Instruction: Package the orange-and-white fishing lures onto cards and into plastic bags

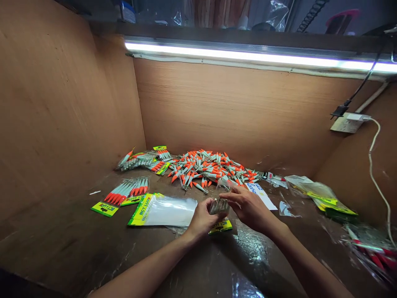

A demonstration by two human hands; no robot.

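My left hand (203,216) is closed around a small clear plastic bag of fishing lures (219,205), whose yellow-green header (221,226) shows below the fingers. My right hand (245,203) comes in from the right with its fingers bent at the bag's upper end, gripping the clear plastic there; its thumb is mostly hidden. Left of my hands lies a stack of flat header bags (170,211) printed BCT LURE. Just beyond them spreads a pile of loose orange-and-white lures (211,167).
Filled lure packs (127,190) lie at the left, with more packs (139,160) behind. A paper with blue writing (262,196), more header bags (328,196) and bagged red lures (372,250) are on the right. Wooden walls enclose the table; a white cable (370,161) hangs at right.
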